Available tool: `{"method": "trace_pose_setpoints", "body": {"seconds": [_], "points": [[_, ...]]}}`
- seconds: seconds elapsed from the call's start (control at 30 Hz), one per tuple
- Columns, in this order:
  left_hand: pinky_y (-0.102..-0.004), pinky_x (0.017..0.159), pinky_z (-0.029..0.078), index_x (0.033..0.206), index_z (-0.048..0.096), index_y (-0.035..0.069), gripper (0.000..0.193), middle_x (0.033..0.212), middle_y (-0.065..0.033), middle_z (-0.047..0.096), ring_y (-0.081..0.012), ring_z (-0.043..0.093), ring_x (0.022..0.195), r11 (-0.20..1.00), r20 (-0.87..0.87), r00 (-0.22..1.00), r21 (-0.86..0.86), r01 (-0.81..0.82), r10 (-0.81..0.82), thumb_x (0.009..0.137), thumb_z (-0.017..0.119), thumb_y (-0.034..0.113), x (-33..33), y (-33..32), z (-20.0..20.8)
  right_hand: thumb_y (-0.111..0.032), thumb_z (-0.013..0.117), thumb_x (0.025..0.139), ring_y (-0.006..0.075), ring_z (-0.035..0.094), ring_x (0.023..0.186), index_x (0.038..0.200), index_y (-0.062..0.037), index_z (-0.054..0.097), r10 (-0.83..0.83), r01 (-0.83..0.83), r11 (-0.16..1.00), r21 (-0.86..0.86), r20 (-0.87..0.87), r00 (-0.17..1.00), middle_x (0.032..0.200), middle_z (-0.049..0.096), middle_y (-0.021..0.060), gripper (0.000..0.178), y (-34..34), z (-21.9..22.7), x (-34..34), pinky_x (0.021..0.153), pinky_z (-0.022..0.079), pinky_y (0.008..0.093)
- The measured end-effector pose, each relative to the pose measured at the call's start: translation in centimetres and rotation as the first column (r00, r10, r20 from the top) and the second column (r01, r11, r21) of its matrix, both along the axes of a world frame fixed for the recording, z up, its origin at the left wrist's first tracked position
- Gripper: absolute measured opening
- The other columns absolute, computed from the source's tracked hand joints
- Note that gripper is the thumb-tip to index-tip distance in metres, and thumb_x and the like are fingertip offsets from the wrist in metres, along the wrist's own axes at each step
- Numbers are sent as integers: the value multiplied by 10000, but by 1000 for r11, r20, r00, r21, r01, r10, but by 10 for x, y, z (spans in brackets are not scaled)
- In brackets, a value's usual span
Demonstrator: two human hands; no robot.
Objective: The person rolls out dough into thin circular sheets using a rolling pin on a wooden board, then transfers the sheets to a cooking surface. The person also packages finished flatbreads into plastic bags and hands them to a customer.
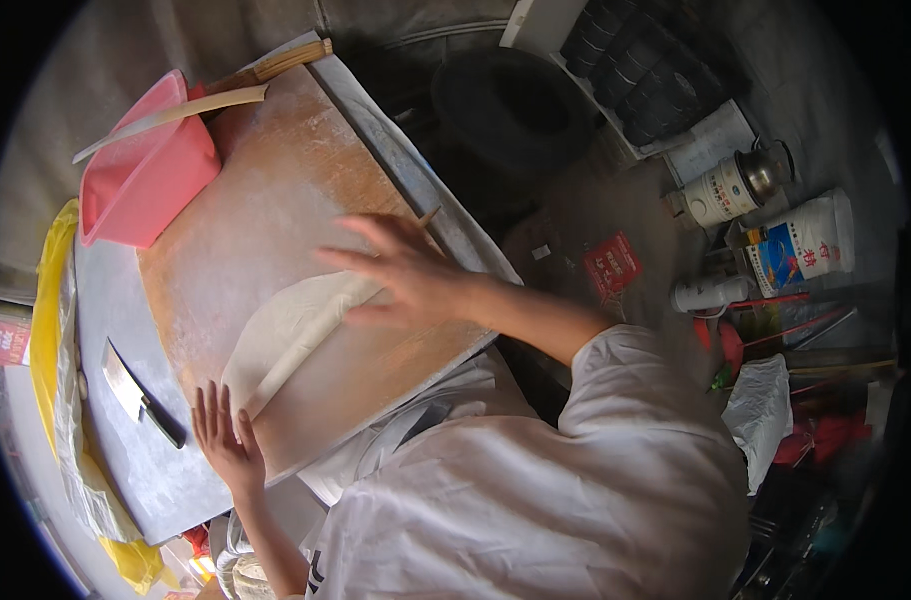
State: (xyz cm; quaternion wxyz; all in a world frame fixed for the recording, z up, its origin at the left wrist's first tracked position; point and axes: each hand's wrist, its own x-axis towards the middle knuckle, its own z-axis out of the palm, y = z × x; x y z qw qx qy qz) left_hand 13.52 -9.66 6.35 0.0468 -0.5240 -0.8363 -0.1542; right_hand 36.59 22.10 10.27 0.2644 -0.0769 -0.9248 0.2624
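Note:
A sheet of pale dough (pixel 265 330) lies on the floured wooden board (pixel 305 140). Its near edge is a thicker rolled band running slantwise toward me. Beyond my right hand a thin wooden stick end (pixel 430 217) pokes out in line with this band; whether it runs through the dough is hidden. My left hand (pixel 227 440) is flat, fingers stretched, by the band's lower left end. My right hand (pixel 405 275), blurred, is spread over the band's upper right end. I cannot tell whether either palm touches the dough.
A knife (pixel 135 390) with a dark handle lies on the grey tabletop (pixel 175 500) at left. Behind it stands a pink basin (pixel 165 180) with a wooden strip (pixel 175 118) across it. A straw brush (pixel 265 68) lies at the far edge. Sacks and a kettle-like pot (pixel 740 185) stand at right.

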Motion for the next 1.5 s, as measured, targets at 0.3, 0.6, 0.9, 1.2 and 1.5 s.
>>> {"method": "trace_pose_setpoints", "body": {"seconds": [0.3,0.6,0.9,1.2,1.5], "points": [[-540,1176,194,1519,293,-3,917,1562,-207,335,-389,297,1453,992,127,985,-68,-107,115,863,601,558,65,10,-29,-582,532,912,348,288,1452,1467,-228,453,39,-105,951,291,225,974,1499,437,136,663,-68,-81,-42,1150,77,683],[-474,987,458,1419,440,0,878,1267,-232,619,-385,577,1182,668,249,639,-44,-743,728,906,396,711,-232,115,-31,-718,294,949,337,513,1294,1273,-9,628,-372,240,928,285,705,604,1328,590,216,848,168,-28,-311,1096,373,453],[-451,1091,352,1388,471,33,555,1362,-169,543,-370,445,1293,861,176,884,211,-463,433,884,661,172,1,8,-36,-573,577,902,293,406,1372,1380,-68,474,-301,115,857,503,307,903,1395,498,126,703,129,-62,-90,1194,67,578],[-362,932,487,1167,677,68,430,1243,-77,671,-274,620,1103,866,192,922,322,-382,335,747,759,20,89,-52,-37,-166,716,825,273,550,1005,1261,-116,618,-123,-14,931,364,350,929,1066,518,96,449,20,-45,117,985,393,492],[-288,622,530,930,697,1,249,762,-86,700,-157,675,709,567,777,282,-115,-816,563,803,743,211,-16,1,-22,-120,656,905,302,537,890,1235,-84,621,-101,95,994,44,131,986,974,503,111,333,-39,-58,36,761,468,396]]}}
